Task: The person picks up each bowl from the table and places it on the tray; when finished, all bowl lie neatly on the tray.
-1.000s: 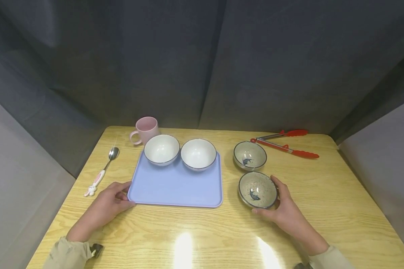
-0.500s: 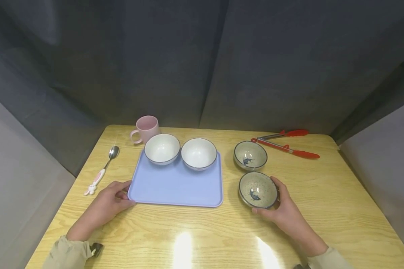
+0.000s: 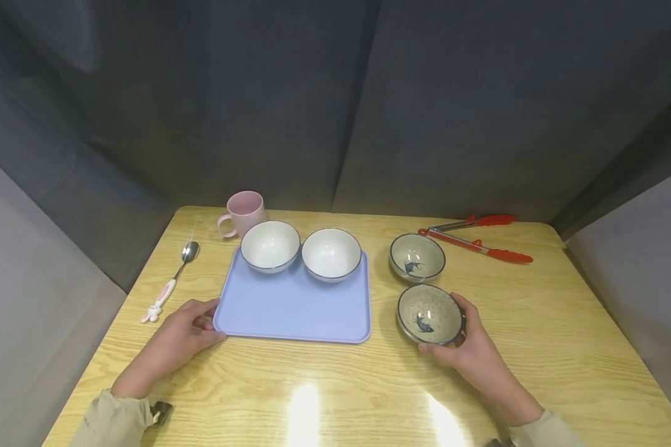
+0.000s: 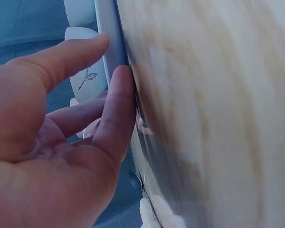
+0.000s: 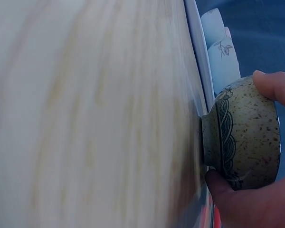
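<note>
In the head view, my left hand (image 3: pixel 186 330) grips the front left corner of a lavender tray (image 3: pixel 296 310). The left wrist view shows thumb and fingers at the edge of that tray (image 4: pixel 113 38). My right hand (image 3: pixel 470 347) holds a speckled beige bowl (image 3: pixel 429 313) with a blue fish inside, one digit at the rim and another low by the foot. From the side, the bowl (image 5: pixel 249 135) stands upright, its foot right at the tabletop. Behind it is a matching speckled bowl (image 3: pixel 417 256). Two white bowls (image 3: pixel 270 246) sit side by side along the tray's back.
Back left, a pink mug (image 3: pixel 245 211) stands close behind the tray. A spoon (image 3: pixel 170 285) with a rabbit handle lies on the left. Red-tipped tongs (image 3: pixel 470 242) lie spread at the back right. A dark curtain (image 3: pixel 335 105) hangs behind the wooden table (image 3: pixel 358 391).
</note>
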Tool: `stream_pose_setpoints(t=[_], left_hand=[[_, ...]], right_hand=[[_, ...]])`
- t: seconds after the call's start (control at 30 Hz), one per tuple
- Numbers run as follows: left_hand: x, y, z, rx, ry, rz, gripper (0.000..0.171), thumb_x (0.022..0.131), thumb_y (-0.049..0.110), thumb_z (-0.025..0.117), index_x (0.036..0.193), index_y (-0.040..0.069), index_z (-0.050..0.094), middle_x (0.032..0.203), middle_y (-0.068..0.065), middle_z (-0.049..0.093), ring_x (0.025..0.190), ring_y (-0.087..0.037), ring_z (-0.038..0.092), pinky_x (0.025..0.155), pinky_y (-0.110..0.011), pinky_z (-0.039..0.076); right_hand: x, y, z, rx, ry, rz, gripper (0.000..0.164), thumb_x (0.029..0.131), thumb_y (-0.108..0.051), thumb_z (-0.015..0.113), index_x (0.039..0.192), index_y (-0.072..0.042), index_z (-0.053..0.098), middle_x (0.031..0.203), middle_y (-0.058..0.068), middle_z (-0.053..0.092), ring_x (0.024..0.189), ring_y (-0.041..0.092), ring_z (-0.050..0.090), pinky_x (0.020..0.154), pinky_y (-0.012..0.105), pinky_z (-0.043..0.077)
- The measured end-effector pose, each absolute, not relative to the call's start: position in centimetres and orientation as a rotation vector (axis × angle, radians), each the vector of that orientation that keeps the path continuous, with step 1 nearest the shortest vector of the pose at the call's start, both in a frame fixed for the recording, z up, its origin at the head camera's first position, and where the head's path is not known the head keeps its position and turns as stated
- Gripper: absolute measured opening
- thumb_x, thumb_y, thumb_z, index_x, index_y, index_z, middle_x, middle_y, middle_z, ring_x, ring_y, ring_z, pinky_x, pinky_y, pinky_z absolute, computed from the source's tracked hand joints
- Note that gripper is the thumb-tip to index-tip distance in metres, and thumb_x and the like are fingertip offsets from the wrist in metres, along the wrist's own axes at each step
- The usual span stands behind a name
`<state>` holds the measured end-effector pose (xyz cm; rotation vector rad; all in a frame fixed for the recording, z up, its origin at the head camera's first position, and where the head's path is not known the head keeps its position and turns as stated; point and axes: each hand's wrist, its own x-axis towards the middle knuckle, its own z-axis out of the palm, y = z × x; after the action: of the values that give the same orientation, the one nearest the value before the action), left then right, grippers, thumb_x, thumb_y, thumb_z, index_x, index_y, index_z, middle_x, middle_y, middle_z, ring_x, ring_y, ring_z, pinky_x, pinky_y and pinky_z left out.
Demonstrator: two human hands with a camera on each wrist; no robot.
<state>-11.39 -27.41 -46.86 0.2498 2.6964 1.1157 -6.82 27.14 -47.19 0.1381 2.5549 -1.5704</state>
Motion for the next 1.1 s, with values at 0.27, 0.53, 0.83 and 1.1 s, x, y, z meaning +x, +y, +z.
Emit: stream_pose_setpoints(t=[0.27,0.53,0.83,1.1], left_hand=[[-11.3,-27.4,-46.9,0.258,2.706,1.105,0.076,0.097,0.016,0.089,0.159,-0.012,0.053,0.126,-0.017,0.068,0.105,-0.018,0.067,0.078,-0.020,0.057],[-11.4,-27.4,-47.0,0.264,2.706,1.104,0.076,0.097,0.016,0.089,0.158,-0.012,0.053,0.125,-0.016,0.068,0.104,-0.018,0.068,0.078,-0.020,0.058],[-11.4,-27.4,-46.9,0.268,2.713,1.094,0.077,0.097,0.016,0.089,0.158,-0.013,0.053,0.127,-0.017,0.069,0.105,-0.018,0.069,0.079,-0.020,0.059],[-11.4,-27.3,-46.9,0.261,2.709,1.102,0.077,0.097,0.017,0.090,0.158,-0.013,0.053,0.130,-0.019,0.069,0.104,-0.018,0.068,0.078,-0.020,0.058]], right_hand=[[-6.8,27.1,-47.1,0.158,2.533,-1.605,0.134,0.083,-0.014,0.100,0.177,-0.003,0.005,0.180,0.033,0.018,0.167,0.059,0.022,0.131,0.062,0.028],[-6.9,26.9,-46.6,0.152,2.516,-1.623,0.135,0.083,-0.015,0.100,0.178,-0.006,0.004,0.182,0.031,0.013,0.170,0.057,0.017,0.133,0.064,0.026],[-7.0,26.2,-45.9,0.108,2.514,-1.666,0.132,0.082,-0.010,0.100,0.177,-0.005,0.009,0.182,0.031,0.016,0.170,0.058,0.014,0.135,0.071,0.019],[-7.3,25.4,-45.4,0.086,2.532,-1.665,0.130,0.081,-0.010,0.100,0.177,-0.005,0.012,0.180,0.029,0.021,0.170,0.057,0.018,0.135,0.073,0.022]])
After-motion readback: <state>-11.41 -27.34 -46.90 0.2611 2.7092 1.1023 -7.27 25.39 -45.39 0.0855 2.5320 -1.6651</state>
